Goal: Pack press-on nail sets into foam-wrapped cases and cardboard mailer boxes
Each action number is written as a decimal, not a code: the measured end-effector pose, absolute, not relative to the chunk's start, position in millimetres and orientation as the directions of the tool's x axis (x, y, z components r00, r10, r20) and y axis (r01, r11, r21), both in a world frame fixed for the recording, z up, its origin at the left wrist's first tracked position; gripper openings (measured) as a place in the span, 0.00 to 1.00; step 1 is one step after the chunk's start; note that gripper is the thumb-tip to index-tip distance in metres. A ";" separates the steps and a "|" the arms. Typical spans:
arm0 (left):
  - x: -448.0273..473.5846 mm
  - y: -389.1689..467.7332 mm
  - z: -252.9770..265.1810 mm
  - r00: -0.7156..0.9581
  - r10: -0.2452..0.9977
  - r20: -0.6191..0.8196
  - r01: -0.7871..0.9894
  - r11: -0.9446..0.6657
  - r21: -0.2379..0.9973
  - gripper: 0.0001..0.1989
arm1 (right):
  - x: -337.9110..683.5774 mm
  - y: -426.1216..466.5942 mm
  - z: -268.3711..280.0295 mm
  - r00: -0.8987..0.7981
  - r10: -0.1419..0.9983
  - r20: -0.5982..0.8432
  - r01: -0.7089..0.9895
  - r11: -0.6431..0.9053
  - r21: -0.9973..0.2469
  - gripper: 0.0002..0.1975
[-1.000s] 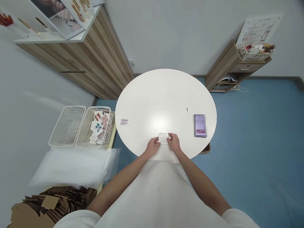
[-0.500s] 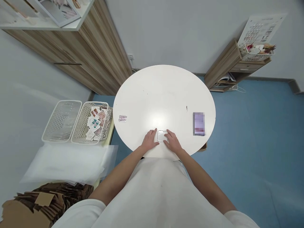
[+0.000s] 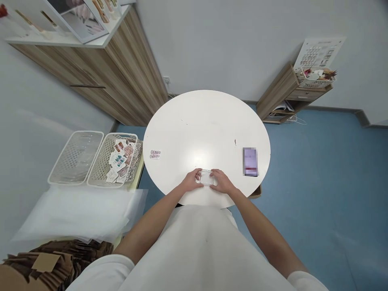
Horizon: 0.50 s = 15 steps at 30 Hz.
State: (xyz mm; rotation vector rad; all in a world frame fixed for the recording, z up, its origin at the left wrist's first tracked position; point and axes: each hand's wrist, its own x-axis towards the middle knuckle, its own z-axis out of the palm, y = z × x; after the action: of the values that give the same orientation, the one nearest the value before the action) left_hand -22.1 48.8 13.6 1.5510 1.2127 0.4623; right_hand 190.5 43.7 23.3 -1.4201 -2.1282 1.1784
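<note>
- Grip narrow on both sides: left hand [image 3: 191, 180] and right hand [image 3: 223, 183] hold a clear box [image 3: 206, 178] by its opposite ends.
- Box sits at the near edge of the white bench [image 3: 209, 117], between the hands.
- Progress: box in hand; nail set [image 3: 155, 154] lies well apart at left, outside it. Lid state and contents: cannot tell.
- Pose: forearms slant inward, fingers curled, thumbs nearest the body.
- Purple packet [image 3: 250, 161], blurred, at right, untouched.
</note>
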 end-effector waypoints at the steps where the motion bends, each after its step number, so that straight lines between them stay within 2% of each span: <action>1: -22.2 47.9 13.8 0.403 0.863 -0.305 0.428 0.116 0.896 0.35 | 191.6 44.7 26.1 -0.447 0.876 -0.180 0.582 0.133 -0.802 0.21; 6: -26.4 42.3 15.3 0.383 0.849 -0.364 0.364 0.223 0.904 0.37 | 193.8 51.8 34.3 -0.405 0.867 -0.291 0.377 -0.132 -0.917 0.21; 10: -27.6 36.4 16.8 0.386 0.831 -0.400 0.355 0.266 0.896 0.38 | 191.3 61.9 33.4 -0.367 0.850 -0.379 0.225 -0.314 -0.922 0.16; 12: -26.8 33.0 16.0 0.382 0.832 -0.403 0.388 0.251 0.887 0.38 | 187.1 66.5 28.6 -0.288 0.861 -0.420 0.259 -0.352 -0.900 0.16; 15: -25.5 29.0 13.4 0.344 0.863 -0.370 0.475 0.180 0.861 0.37 | 177.7 70.9 17.1 -0.150 0.900 -0.409 0.404 -0.322 -0.856 0.14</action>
State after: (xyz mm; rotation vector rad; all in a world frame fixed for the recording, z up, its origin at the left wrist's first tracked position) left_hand -25.5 29.0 13.4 1.4604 1.2915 0.4247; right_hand 177.7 70.9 17.1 -1.6771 -1.4710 1.4790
